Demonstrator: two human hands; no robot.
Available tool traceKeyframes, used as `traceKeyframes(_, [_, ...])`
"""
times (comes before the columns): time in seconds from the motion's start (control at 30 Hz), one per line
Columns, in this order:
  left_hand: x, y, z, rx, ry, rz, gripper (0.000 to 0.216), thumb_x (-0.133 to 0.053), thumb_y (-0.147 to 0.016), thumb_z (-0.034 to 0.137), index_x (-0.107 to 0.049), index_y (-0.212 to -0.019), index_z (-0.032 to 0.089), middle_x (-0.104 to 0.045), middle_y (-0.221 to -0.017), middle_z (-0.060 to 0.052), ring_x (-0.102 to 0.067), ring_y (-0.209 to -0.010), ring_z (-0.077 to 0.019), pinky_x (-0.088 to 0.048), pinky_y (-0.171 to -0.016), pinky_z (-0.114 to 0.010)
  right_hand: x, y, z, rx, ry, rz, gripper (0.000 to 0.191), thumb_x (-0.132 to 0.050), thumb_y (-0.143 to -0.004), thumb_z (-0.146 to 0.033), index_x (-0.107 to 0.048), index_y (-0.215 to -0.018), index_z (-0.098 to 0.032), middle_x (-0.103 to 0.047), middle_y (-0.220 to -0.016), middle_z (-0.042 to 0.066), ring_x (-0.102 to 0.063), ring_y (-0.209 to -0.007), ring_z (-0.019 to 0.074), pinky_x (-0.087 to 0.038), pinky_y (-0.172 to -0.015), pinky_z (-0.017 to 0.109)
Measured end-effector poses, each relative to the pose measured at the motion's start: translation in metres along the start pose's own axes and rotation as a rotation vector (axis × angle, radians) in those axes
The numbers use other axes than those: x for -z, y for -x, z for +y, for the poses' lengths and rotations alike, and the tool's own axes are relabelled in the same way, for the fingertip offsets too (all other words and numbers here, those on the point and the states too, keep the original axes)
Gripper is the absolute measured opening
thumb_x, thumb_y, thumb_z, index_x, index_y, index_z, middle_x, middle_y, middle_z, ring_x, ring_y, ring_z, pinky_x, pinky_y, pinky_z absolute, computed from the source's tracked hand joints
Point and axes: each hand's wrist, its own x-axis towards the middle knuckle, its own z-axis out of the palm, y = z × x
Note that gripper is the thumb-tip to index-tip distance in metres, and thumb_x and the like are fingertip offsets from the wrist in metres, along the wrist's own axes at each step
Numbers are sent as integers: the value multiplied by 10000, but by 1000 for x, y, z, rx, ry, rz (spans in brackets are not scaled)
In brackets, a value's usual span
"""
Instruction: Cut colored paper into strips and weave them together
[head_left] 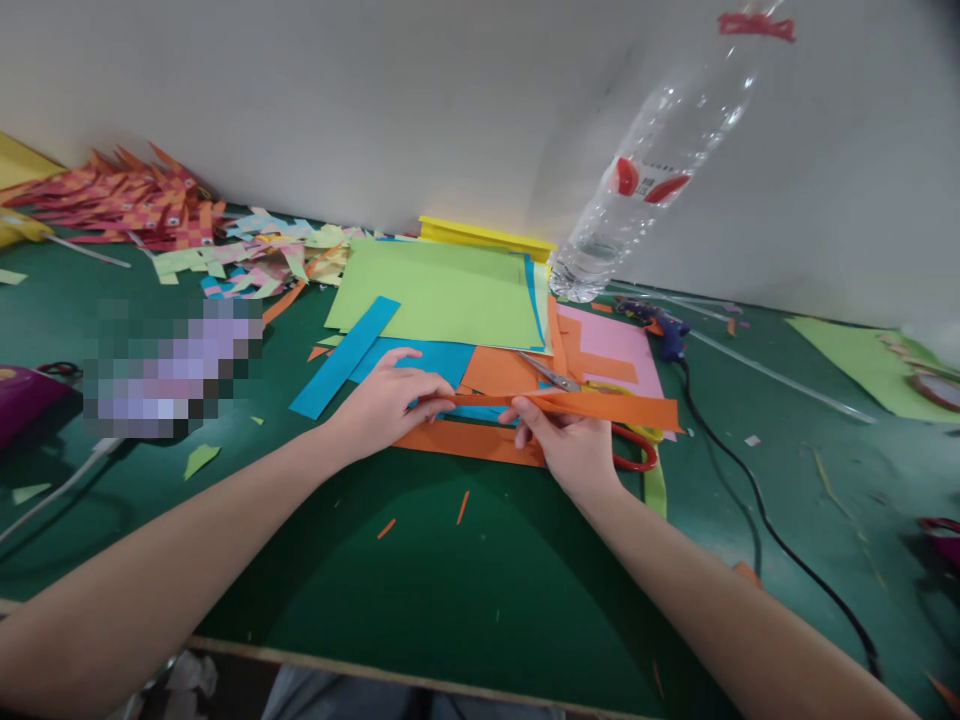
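Observation:
My left hand (390,402) pinches the left end of a long orange paper strip (600,407). My right hand (571,447) grips the same strip near its middle, thumb on top. Red-handled scissors (634,455) lie partly under my right hand, blades pointing up-left over the orange paper. Below the strip lies another orange strip (465,440) on the green table (465,590). A blue strip (341,357) and blue sheet lie just beyond my left hand.
Light green sheets (442,295), pink paper (611,345) and a yellow stack (487,236) lie behind. A clear plastic bottle (660,165) stands at back right by a blue glue gun (667,330) with black cable. Woven paper pieces (127,205) pile at far left.

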Motion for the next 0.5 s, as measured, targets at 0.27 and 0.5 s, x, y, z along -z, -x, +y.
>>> traceKeyframes(0.27, [0, 0, 2, 12, 32, -1, 292, -453, -1000, 385, -646, -847, 228, -720, -742, 57, -649, -678, -120, -284, -1116, -424, 2, 1, 1, 9, 27, 22, 316, -695, -808, -376, -612, -572, -184, -591, -502, -15, -451, -376, 64, -391, -367, 220])
traceKeyframes(0.5, [4, -3, 2, 102, 112, -27, 242, -558, -945, 367, -678, -777, 241, -729, -754, 63, -645, -663, -118, -300, -1115, -437, 2, 0, 1, 11, -40, -7, 266, -702, -806, -361, -643, -621, -178, -632, -547, 4, -497, -400, 77, -446, -404, 235])
